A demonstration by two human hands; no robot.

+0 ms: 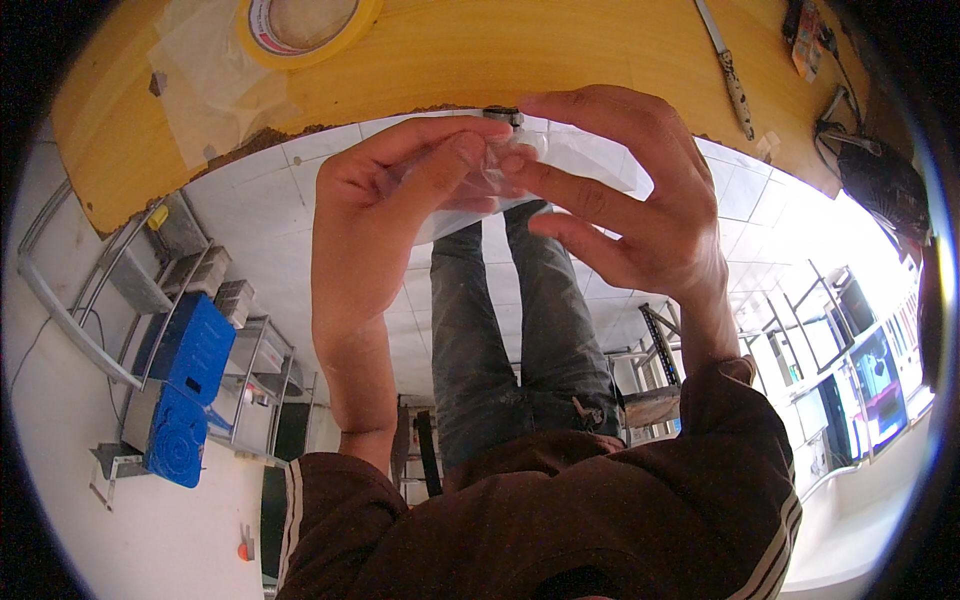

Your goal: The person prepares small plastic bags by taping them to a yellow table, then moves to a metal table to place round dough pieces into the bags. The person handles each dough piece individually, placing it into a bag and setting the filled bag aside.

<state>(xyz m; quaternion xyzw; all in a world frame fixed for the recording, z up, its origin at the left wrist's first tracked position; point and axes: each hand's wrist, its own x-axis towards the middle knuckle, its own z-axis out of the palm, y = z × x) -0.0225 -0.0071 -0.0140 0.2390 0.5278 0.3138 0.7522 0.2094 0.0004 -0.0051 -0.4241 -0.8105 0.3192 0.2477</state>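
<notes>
A clear, crinkled plastic bag (455,215) hangs in front of me, just off the near edge of the wooden table. My left hand (375,195) is closed on it, pinching the film between thumb and forefinger. My right hand (640,190) has its fingers spread; one fingertip touches the film beside my left thumb, and the uppermost finger reaches toward the table edge. Close to that fingertip is a small dark and metallic piece (505,115), too small to name. Whether it is inside the bag I cannot tell.
On the wooden table (420,60) are a roll of yellow tape (365,18), a clear plastic sheet (215,95) and a knife (735,85). Cables and a dark object (875,175) sit at the right. The table's near edge is chipped. Metal racks with blue containers (190,345) stand left.
</notes>
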